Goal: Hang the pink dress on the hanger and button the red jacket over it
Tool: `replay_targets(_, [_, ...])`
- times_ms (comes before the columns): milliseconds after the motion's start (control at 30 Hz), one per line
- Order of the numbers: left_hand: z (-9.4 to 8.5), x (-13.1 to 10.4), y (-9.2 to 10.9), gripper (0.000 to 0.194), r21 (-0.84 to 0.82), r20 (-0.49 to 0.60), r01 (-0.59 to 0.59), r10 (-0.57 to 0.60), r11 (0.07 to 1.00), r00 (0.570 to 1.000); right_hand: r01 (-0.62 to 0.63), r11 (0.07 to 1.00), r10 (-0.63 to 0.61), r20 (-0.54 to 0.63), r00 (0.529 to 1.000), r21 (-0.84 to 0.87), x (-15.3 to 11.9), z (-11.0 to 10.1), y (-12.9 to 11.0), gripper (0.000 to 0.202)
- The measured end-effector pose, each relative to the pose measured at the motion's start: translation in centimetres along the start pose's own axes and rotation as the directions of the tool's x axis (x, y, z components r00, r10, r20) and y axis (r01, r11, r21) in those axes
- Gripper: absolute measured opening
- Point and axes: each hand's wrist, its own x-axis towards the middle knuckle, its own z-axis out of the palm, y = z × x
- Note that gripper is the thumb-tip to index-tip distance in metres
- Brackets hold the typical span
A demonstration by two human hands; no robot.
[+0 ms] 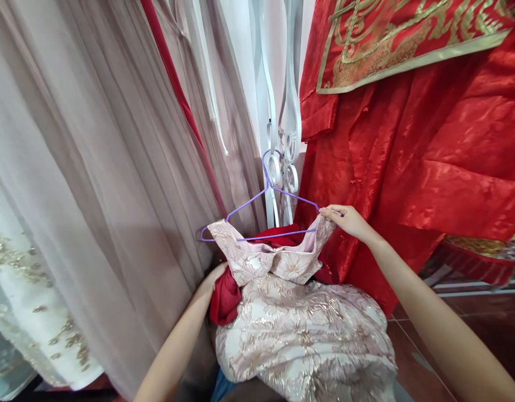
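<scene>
A pale pink and gold brocade dress spreads in front of me, its top hung on a purple hanger. The wide left shoulder strap lies over the hanger's left arm. My right hand is closed in a pinch on the right strap, at the hanger's right end. Lower on the left, my left hand grips a bunch of dark red cloth beside the bodice; its fingertips are hidden. More dark red cloth shows behind the neckline. The hanger's hook is up against a white scrollwork stand.
Sheer greyish-pink curtains hang along the left, with a white gold-trimmed gown at the far left. The white scrolled metal stand rises behind the hanger. Red garments with gold embroidery fill the right, above a reddish tiled floor.
</scene>
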Motion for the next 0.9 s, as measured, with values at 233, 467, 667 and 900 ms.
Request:
replay_targets(233, [-3.3,1.3,5.8,0.037,0.273,-0.029,-0.006,0.014,0.962,0.999,0.035,0.990,-0.015,-0.150,0.989,0.134,-0.9,-0.7,1.5,0.043])
replay_targets(467, [-0.2,-1.4,12.9,0.036,0.644,0.324,-0.662,0.647,0.383,0.690,0.148,0.984,-0.127,-0.182,0.975,0.102,-1.4,-0.6,0.5,0.035])
replay_targets(667, [2.2,-1.2,11.5,0.032,0.712,0.359,-0.692,0.787,0.117,0.502,0.160,0.986,-0.145,-0.241,0.960,0.046,-1.6,0.3,0.9,0.030])
replay_targets(900, [1.2,1.1,10.9,0.019,0.530,0.263,-0.776,0.804,0.341,0.533,0.190,0.982,-0.184,-0.270,0.945,-0.005,-1.4,0.4,0.6,0.028])
